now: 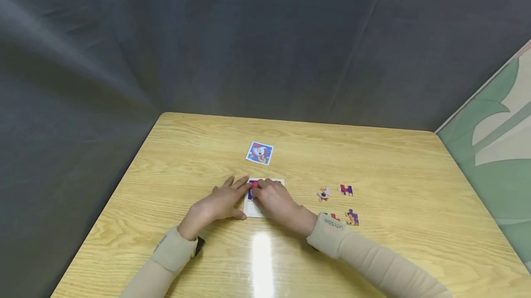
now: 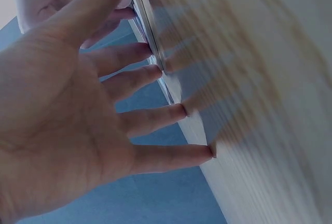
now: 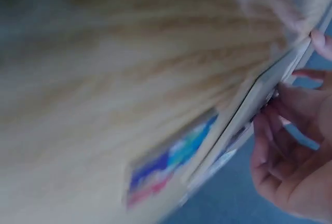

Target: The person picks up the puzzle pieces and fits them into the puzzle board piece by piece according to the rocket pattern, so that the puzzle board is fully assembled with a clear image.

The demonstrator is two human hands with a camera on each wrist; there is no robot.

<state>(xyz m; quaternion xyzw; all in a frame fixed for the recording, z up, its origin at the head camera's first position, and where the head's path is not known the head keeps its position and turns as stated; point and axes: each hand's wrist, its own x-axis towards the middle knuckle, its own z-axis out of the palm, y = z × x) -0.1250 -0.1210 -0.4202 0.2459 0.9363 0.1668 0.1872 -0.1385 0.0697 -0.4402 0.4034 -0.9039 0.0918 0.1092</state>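
Note:
A white puzzle tray (image 1: 255, 211) lies flat on the table, with blue and red puzzle pieces (image 1: 250, 193) in its left part. My left hand (image 1: 220, 203) is at the tray's left side, fingers spread and nearly straight. In the left wrist view its fingertips (image 2: 211, 150) rest at the tray's edge and on the tabletop. My right hand (image 1: 275, 199) is over the tray and hides much of it. Its thumb and fingers are bent together around a small dark puzzle piece (image 3: 271, 98), mostly hidden by the fingers, right at the tray's surface.
Several loose puzzle pieces (image 1: 352, 217) lie to the right, some partly behind the right sleeve (image 1: 332, 233). Beyond the tray is a square picture card (image 1: 259, 153) with a white cartoon figure on blue. Dark curtain (image 1: 265, 44) hangs behind the wooden table (image 1: 398, 187).

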